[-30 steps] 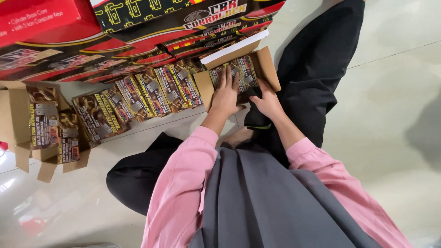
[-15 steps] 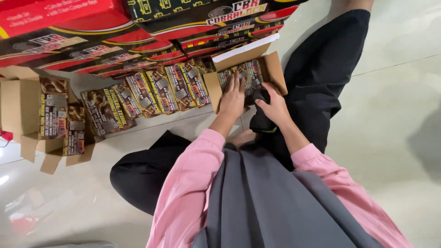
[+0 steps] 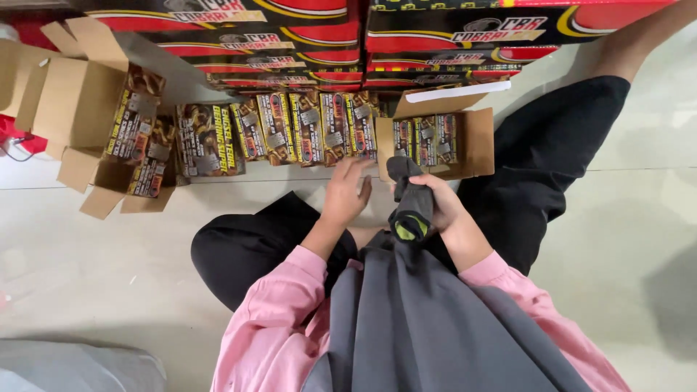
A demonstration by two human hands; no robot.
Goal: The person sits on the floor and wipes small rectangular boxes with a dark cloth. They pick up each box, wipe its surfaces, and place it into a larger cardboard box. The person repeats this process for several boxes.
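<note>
**Dark tool gripped over an open carton of small boxes**

The dark grey, chunky handheld tool with a yellow-green end [image 3: 411,210] stands nearly upright just in front of the open brown cardboard carton [image 3: 479,141], its upper tip overlapping the carton's front edge. The carton holds a row of small printed boxes [image 3: 425,138] standing on edge. The right hand [image 3: 439,203] is clenched around the tool from the side, wrist bent inward, pink sleeve below. The left hand [image 3: 347,192] is released, fingers loosely spread, hovering palm-down just below a row of printed packets [image 3: 308,127] on the pale floor [image 3: 109,268].
</note>
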